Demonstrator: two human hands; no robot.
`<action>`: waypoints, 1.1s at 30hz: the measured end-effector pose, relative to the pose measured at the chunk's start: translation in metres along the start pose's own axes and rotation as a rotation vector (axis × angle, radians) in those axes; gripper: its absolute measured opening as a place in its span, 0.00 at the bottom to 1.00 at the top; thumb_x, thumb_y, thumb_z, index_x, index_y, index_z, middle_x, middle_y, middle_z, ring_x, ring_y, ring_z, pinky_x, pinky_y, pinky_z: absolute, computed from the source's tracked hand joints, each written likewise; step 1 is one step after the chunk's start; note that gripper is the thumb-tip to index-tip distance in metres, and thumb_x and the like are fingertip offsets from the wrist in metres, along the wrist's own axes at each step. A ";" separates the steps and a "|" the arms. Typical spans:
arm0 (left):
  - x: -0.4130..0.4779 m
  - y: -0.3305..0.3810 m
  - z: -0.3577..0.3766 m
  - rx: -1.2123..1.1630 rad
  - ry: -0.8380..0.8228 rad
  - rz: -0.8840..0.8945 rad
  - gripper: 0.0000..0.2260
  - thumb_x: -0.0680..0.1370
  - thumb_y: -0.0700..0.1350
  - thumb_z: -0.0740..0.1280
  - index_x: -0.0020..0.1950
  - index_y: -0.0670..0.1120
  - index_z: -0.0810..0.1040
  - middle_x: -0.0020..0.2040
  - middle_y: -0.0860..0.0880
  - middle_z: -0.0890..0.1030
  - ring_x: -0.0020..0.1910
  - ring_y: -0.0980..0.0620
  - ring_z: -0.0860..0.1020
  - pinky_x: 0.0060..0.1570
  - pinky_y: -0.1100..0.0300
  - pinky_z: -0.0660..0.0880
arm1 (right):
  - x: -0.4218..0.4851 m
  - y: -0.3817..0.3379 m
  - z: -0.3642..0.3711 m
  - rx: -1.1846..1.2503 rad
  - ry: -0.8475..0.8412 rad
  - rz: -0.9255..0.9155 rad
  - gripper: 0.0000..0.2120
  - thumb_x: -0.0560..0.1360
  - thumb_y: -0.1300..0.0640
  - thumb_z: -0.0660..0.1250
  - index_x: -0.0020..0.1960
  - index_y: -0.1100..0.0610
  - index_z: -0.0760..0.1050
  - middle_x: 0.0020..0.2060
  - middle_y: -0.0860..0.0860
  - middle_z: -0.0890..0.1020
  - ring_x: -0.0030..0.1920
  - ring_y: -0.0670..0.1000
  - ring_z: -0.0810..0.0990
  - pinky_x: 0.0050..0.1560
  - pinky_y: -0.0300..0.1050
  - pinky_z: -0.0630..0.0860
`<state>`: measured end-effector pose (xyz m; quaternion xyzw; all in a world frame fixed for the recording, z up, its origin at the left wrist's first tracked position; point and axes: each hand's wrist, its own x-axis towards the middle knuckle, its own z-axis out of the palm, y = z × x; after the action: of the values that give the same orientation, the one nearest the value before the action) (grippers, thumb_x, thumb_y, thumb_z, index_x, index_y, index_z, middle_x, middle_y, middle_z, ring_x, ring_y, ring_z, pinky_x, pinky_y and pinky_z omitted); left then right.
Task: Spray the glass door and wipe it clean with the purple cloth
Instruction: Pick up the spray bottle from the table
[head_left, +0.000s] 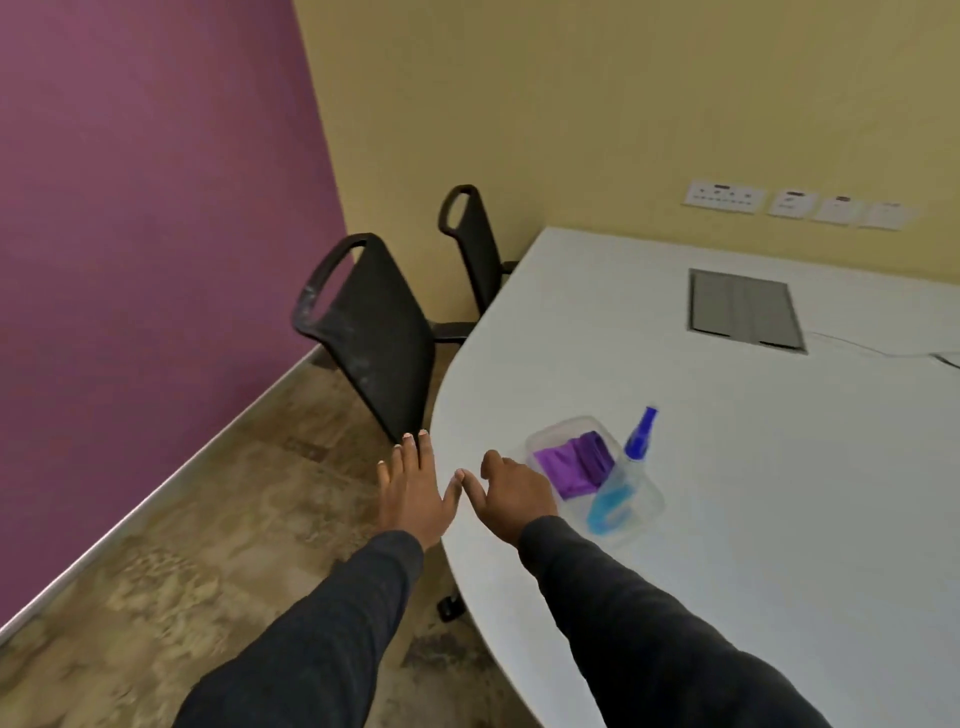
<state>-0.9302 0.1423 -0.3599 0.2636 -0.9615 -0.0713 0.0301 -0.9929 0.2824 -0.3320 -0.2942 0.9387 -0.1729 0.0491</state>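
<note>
A clear plastic tub sits on the white table near its rounded edge. Inside lie a folded purple cloth and a clear spray bottle of blue liquid with a blue nozzle, leaning to the upper right. My right hand hovers just left of the tub, fingers curled, holding nothing. My left hand is stretched flat over the floor beside the table's edge, fingers apart and empty. The thumbs almost touch. No glass door is in view.
Two black mesh chairs stand at the table's left side by the purple wall. A grey cable hatch is set into the tabletop. Wall sockets line the yellow wall. Patterned floor lies to the left.
</note>
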 end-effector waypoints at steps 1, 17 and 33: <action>0.003 0.012 0.006 0.012 -0.016 0.026 0.37 0.82 0.67 0.50 0.84 0.45 0.47 0.83 0.43 0.54 0.81 0.42 0.56 0.78 0.42 0.55 | -0.003 0.011 0.000 0.022 0.018 0.036 0.26 0.82 0.34 0.51 0.58 0.54 0.73 0.48 0.51 0.83 0.43 0.51 0.80 0.41 0.43 0.70; 0.035 0.143 0.077 -0.122 -0.408 0.336 0.35 0.82 0.67 0.50 0.83 0.49 0.51 0.84 0.46 0.51 0.82 0.44 0.54 0.80 0.49 0.54 | -0.011 0.146 -0.004 0.230 0.234 0.842 0.28 0.78 0.33 0.61 0.66 0.52 0.68 0.57 0.50 0.80 0.50 0.49 0.80 0.48 0.41 0.79; 0.045 0.146 0.089 -0.072 -0.506 0.353 0.31 0.82 0.67 0.50 0.79 0.52 0.65 0.83 0.50 0.57 0.81 0.49 0.57 0.79 0.53 0.56 | 0.036 0.164 -0.004 0.663 0.316 0.861 0.24 0.80 0.43 0.66 0.70 0.55 0.69 0.63 0.54 0.79 0.61 0.54 0.79 0.64 0.52 0.79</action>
<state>-1.0509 0.2548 -0.4245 0.0651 -0.9663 -0.1622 -0.1888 -1.1109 0.3891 -0.3859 0.1757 0.8653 -0.4650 0.0641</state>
